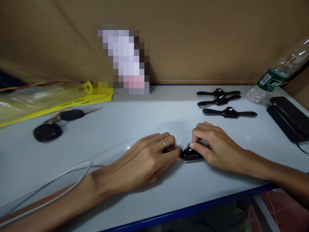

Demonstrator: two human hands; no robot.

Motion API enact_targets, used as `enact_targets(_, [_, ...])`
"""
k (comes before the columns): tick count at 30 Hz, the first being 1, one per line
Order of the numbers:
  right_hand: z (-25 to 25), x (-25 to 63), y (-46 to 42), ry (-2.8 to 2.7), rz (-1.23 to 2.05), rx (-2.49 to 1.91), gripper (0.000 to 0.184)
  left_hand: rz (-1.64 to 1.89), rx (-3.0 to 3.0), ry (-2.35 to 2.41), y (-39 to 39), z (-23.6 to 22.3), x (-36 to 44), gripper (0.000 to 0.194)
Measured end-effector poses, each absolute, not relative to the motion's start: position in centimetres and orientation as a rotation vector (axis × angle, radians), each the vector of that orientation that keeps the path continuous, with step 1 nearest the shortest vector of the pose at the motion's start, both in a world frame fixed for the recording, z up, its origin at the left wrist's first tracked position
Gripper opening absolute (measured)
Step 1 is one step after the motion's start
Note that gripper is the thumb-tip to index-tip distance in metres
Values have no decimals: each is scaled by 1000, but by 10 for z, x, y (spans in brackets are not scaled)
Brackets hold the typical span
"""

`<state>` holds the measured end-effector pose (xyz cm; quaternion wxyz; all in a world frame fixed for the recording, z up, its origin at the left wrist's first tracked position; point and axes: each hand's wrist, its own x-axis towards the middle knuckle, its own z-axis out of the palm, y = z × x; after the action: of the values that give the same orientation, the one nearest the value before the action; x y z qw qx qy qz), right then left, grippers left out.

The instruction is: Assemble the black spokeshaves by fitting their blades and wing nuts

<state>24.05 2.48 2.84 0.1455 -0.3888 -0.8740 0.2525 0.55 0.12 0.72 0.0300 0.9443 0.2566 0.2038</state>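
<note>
Right now, both hands are gathered at one small black tool point(193, 156), which rests near the front edge of the pale table point(149, 116), its straight metal edge facing the wearer. The left hand point(147, 158), with a ring point(164, 142) on one finger, is curled closed around the tool's left handle, so that only bits of black show between the fingers. The right hand point(216, 143) is pinched narrow at the middle of the tool, thumb and bent fingers drawn together over its top; the knuckles hide most of the contact, so exactly which part the fingertips grip is hard to tell. Beyond the right hand lie three similar tools point(230, 112), two of them close together and the third slightly nearer. A clear bottle point(270, 80) with a green label leans at the far right, behind a dark phone point(293, 112). Across on the left, keys point(72, 114) with a black fob point(47, 132) lie before a yellow-edged package point(48, 96), and a white cable point(82, 166) loops across the left forearm.
</note>
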Motion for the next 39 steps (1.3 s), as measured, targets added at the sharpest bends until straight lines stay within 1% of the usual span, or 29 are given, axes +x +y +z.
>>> enact_targets(5, [19,235,14,-2651,6,-1039,25,630,2923,787,1,6,5,24])
enact_targets(7, [18,236,14,-2657,-96,-975,27,624,2934,780,2,5,6,25])
enact_targets(13, [28,251,24,-2528,195,-738,30,607,2951,762,2,5,6,23])
enact_targets(18, [33,251,20,-2547,398,-564,27,621,2960,766,1,6,5,24])
enact_targets(23, [32,251,21,-2572,91,-624,30,604,2964,774,2,5,4,23])
enact_targets(28, [33,252,21,-2613,193,-576,28,601,2975,763,2,5,4,22])
enact_targets(32, [32,252,21,-2641,41,-636,31,578,2980,760,2,5,4,23])
enact_targets(36, [31,252,21,-2650,133,-570,26,585,2980,768,2,5,4,24])
enact_targets(39, [32,252,20,-2657,24,-601,27,603,2980,774,2,6,4,23])
